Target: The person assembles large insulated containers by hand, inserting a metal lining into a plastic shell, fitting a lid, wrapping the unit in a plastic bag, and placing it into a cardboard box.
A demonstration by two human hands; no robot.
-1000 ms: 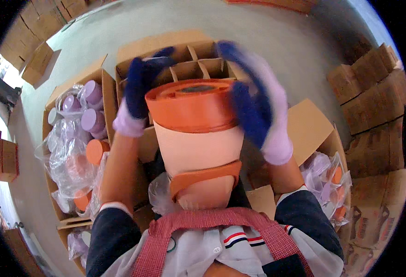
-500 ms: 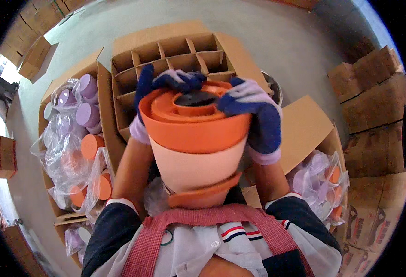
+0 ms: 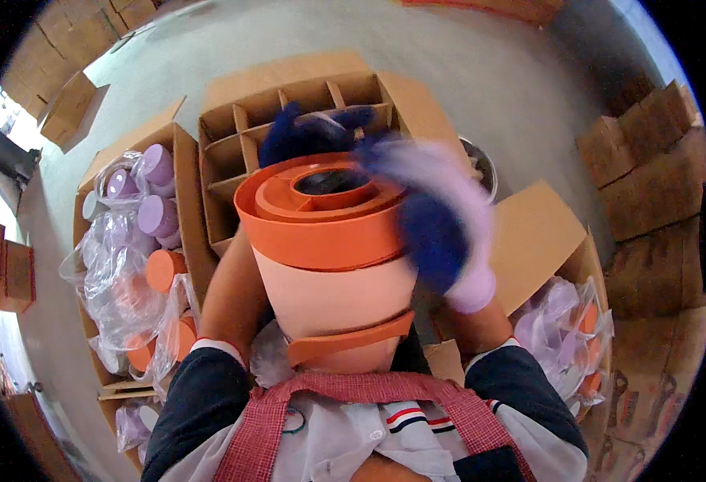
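Observation:
A large pink jug [image 3: 333, 293] with a wide orange lid [image 3: 321, 227] stands upright close in front of my chest. The lid has a round black centre [image 3: 333, 182], and an orange band [image 3: 353, 339] slants across the jug's lower body. My left hand [image 3: 309, 136], in a blue and lilac glove, is behind the lid's far rim with its fingers spread; the lid hides part of the palm. At the lid's right edge my right hand [image 3: 441, 213], gloved alike, is smeared by motion, so its fingers cannot be made out.
Beyond the jug stands an open carton [image 3: 228, 189] with cardboard dividers. A left carton [image 3: 192, 201] holds purple and orange lidded containers in clear plastic; a right carton [image 3: 542, 233] holds similar ones. A round metal rim [image 3: 488, 165] shows behind. Stacked boxes [image 3: 654, 189] line the right side.
My right hand has swept inward and left across the lid's edge. My left hand's fingers have shifted behind the far rim, and the jug has moved slightly left in the picture.

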